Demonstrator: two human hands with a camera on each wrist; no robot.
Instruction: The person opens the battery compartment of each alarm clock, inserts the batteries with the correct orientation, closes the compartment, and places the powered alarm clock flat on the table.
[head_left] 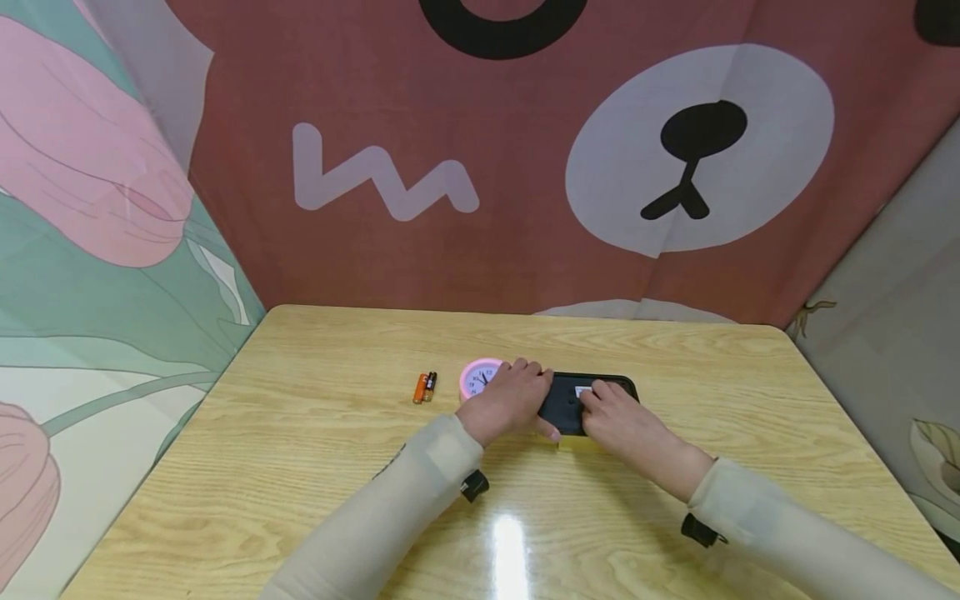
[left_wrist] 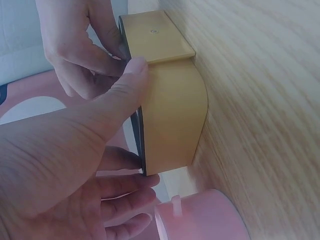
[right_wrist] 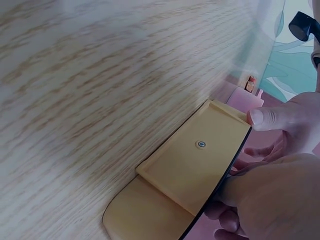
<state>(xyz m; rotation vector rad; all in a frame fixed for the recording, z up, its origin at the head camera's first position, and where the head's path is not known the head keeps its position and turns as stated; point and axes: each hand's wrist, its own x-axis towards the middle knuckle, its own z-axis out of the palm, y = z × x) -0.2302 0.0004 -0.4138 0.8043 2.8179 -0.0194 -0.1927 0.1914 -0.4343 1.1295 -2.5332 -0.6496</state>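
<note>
A yellow box-like device with a black back panel lies on the table, black side up. A small white label shows on the panel. My left hand grips the box's left end, thumb against the yellow side and fingers over the far edge. The right hand bears on the black panel beside the label. Its fingers are bent, with thumb and index tips gathered at the panel; I cannot tell what part they pinch. A pink round clock stands right by the left hand, partly covered by it.
Two batteries, orange and black, lie side by side left of the clock. The wooden table ends at a brown cloth backdrop with a bear print. A screw shows on the box's yellow side.
</note>
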